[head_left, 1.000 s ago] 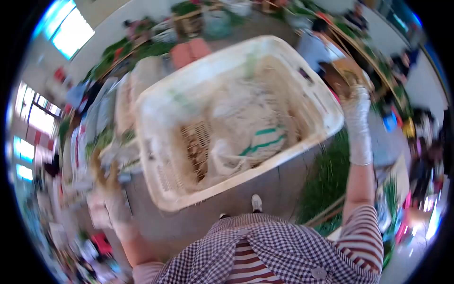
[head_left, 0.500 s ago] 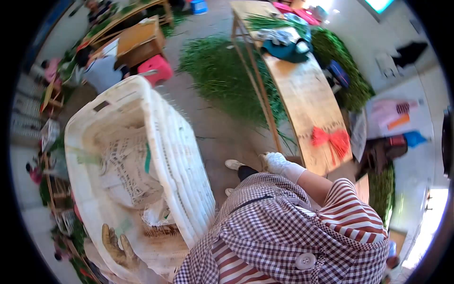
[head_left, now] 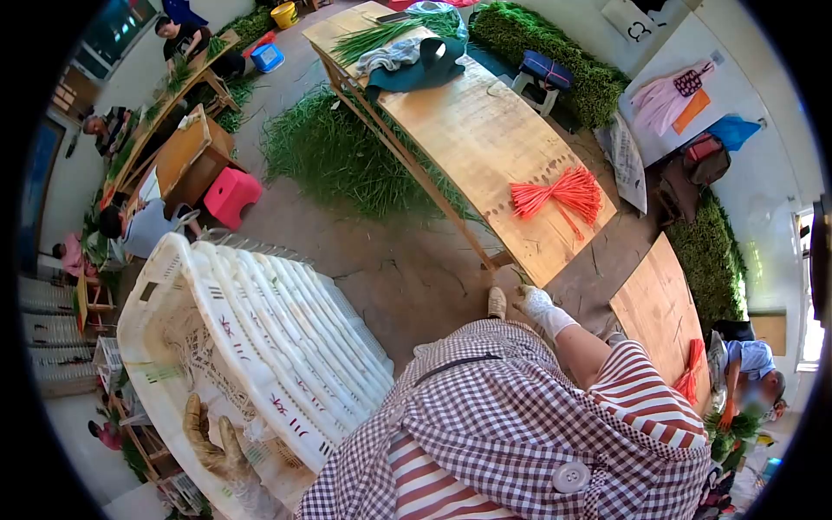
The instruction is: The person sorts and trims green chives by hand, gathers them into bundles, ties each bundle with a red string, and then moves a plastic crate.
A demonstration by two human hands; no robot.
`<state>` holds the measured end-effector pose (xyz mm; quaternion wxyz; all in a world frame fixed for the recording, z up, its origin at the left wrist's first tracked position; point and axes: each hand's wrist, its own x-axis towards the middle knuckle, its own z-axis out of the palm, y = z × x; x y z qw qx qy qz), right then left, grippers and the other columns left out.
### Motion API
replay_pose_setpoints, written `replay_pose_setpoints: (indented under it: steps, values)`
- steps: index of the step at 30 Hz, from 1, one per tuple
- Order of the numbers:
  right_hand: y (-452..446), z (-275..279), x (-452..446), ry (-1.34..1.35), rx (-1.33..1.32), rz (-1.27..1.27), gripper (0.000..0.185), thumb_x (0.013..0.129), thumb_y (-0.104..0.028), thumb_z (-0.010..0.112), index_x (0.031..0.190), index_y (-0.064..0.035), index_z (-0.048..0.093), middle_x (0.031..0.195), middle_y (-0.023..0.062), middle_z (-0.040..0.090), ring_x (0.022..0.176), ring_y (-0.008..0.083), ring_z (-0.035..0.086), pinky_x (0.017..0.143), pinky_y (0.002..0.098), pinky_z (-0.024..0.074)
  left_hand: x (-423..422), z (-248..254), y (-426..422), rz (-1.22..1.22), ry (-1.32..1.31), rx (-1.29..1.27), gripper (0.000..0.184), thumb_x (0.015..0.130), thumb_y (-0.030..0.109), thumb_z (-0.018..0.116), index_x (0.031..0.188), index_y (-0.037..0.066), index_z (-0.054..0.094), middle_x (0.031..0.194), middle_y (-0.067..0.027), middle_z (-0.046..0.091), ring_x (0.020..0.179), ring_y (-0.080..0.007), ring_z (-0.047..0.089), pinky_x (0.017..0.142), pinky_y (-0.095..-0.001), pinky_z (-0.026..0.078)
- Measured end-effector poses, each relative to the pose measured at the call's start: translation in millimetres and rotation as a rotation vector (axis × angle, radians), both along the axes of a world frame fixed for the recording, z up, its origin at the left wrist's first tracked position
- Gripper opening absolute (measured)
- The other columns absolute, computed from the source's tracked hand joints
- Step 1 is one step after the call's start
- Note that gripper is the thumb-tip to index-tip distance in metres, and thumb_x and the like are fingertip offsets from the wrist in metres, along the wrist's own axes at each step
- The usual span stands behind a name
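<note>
My left hand (head_left: 215,444) wears a stained yellow-brown glove. It rests at the near-left part of a tall stack of nested white plastic crates (head_left: 269,338), fingers upright and apart with nothing visible between them. Inside the top crate lies a crumpled printed white sack (head_left: 206,357), partly hidden by the rim. My right hand (head_left: 536,306), in a whitish glove, hangs beside the near corner of a long wooden table (head_left: 485,130). Its fingers are loosely bent and slightly apart, and nothing shows in them. A bundle of red ties (head_left: 562,198) lies on that table.
Green stalks (head_left: 347,156) are heaped on the floor beyond the table. A dark green cloth (head_left: 418,71) and cut stalks lie at its far end. A pink stool (head_left: 232,198) stands left. Several people work around the room, one (head_left: 752,373) at the lower right beside another board (head_left: 663,303).
The view has swung right, bringing a person and a second board into sight at the right. The crate stack shows more of its side. Both hands keep much the same pose.
</note>
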<state>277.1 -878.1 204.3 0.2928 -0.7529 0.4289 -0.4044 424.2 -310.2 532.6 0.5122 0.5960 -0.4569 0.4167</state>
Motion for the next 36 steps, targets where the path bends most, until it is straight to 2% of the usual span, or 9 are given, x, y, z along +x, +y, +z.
replay_pose_setpoints:
  steps: [9,13,16,19,22,25,28,32,36]
  values:
    - [-34.4,120.7,8.1,0.226,-0.261,-0.229,0.047,0.08,-0.018,0.058,0.126,-0.0085,0.054,0.121,0.0109,0.059,0.111,0.0348,0.056,0.094,0.0478,0.0444,31.4,-48.1,-58.0,-0.162,0.217,0.256,0.048,0.076,0.002,0.07,0.121,0.002,0.057,0.114,-0.0084,0.058,0.106,-0.0216,0.053,0.096,-0.0351,0.041]
    - [-74.7,159.0,-21.9,0.58,-0.807,-0.691,0.059,0.087,-0.012,0.046,0.145,-0.0112,0.031,0.149,0.0101,0.034,0.142,0.0307,0.021,0.11,0.0651,0.0127,42.5,-95.1,-76.4,-0.123,0.306,0.451,0.045,0.074,0.002,0.07,0.117,0.003,0.059,0.109,-0.0072,0.058,0.098,-0.0195,0.054,0.091,-0.0335,0.044]
    - [-84.9,173.5,-53.6,0.753,-0.589,-0.367,0.064,0.091,-0.02,0.045,0.149,-0.0124,0.021,0.153,0.0092,0.027,0.144,0.0301,0.016,0.112,0.0641,-0.0015,26.8,-105.3,-74.7,-0.132,0.323,0.557,0.044,0.077,0.006,0.068,0.12,0.005,0.058,0.112,-0.0055,0.06,0.101,-0.0178,0.055,0.093,-0.0343,0.043]
    - [-85.1,163.1,-82.2,0.745,-0.59,-0.174,0.031,0.087,-0.017,0.051,0.116,-0.0093,0.057,0.11,0.0129,0.064,0.11,0.0327,0.058,0.097,0.0506,0.0404,17.3,-114.3,-81.2,-0.205,0.441,0.571,0.043,0.077,0.004,0.067,0.12,0.005,0.058,0.112,-0.0062,0.06,0.1,-0.0188,0.055,0.093,-0.0345,0.043]
    - [-67.5,128.2,-87.2,0.161,-0.352,-0.324,0.015,0.083,-0.014,0.055,0.096,-0.0082,0.06,0.086,0.0137,0.065,0.084,0.0351,0.064,0.073,0.0463,0.0503,25.4,-128.9,-79.0,-0.22,0.41,0.605,0.044,0.078,-0.001,0.067,0.12,0.001,0.055,0.113,-0.0094,0.059,0.102,-0.0179,0.055,0.092,-0.031,0.044]
    - [-34.8,70.8,-73.2,-0.067,-0.223,-0.782,0.012,0.086,-0.018,0.055,0.092,-0.0086,0.057,0.077,0.0157,0.065,0.066,0.0329,0.067,0.055,0.0444,0.0533,42.3,-139.7,-78.5,-0.213,0.375,0.647,0.043,0.079,0.0,0.067,0.12,0.0,0.055,0.114,-0.0105,0.059,0.102,-0.0179,0.056,0.092,-0.0307,0.045]
    - [12.9,56.0,19.6,0.037,-0.247,-0.51,0.013,0.083,-0.013,0.055,0.077,-0.0083,0.064,0.07,0.0113,0.066,0.064,0.0285,0.068,0.051,0.0416,0.0532,38.1,-135.6,-93.4,-0.247,0.437,0.626,0.04,0.08,0.001,0.067,0.119,-0.001,0.057,0.112,-0.0104,0.06,0.1,-0.0181,0.057,0.092,-0.0306,0.045]
    - [141.6,140.8,104.9,-0.038,-0.512,0.061,0.009,0.079,-0.008,0.054,0.088,-0.0051,0.056,0.08,0.015,0.063,0.067,0.0298,0.067,0.054,0.0406,0.054,29.4,-91.3,-113.6,-0.287,0.464,0.668,0.037,0.081,0.002,0.065,0.117,-0.001,0.058,0.11,-0.0096,0.06,0.098,-0.0183,0.057,0.091,-0.0308,0.044]
    - [134.6,236.8,57.7,-0.12,-0.772,-0.161,0.011,0.074,-0.01,0.058,0.084,-0.0079,0.057,0.077,0.0107,0.059,0.069,0.0242,0.065,0.057,0.0365,0.052,42.4,-69.2,-108.0,-0.218,0.345,0.739,0.036,0.083,0.002,0.064,0.118,0.0,0.058,0.114,-0.0099,0.059,0.097,-0.0188,0.056,0.091,-0.0326,0.044]
